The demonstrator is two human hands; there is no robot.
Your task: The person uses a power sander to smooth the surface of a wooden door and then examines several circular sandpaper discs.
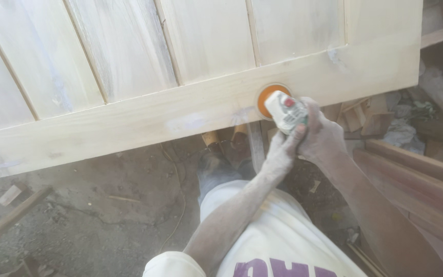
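- At the bottom centre of the frame sits the person's white shirt (278, 241) with purple print along its lower edge, and a white sleeve at the lower left of it.
- Two dusty forearms rise from there toward the middle right of the frame and meet at a small tub.
- The left hand (279, 154) reaches up from below; its fingers are curled and its thumb presses the lower side of the tub.
- The right hand (320, 132) comes in from the right; its fingers are wrapped close together around the tub's right side.
- The tub (286, 111) is white, roundish, with a label showing a red spot and green patches; it is tilted, held just below the door's lower edge.
- Right behind the tub an orange lid (268, 97) with a pale rim lies on the door's bottom rail, touching or just beside the tub; I cannot tell which.
- The pale wooden door (180, 66) fills the upper frame, with slanted boards and a long lower edge running from left middle up to the right.
- Below that edge the dusty floor (103, 205) lies open at lower left, with small wood scraps.
- Reddish brown planks (416, 174) crowd the right side, with offcuts above them.
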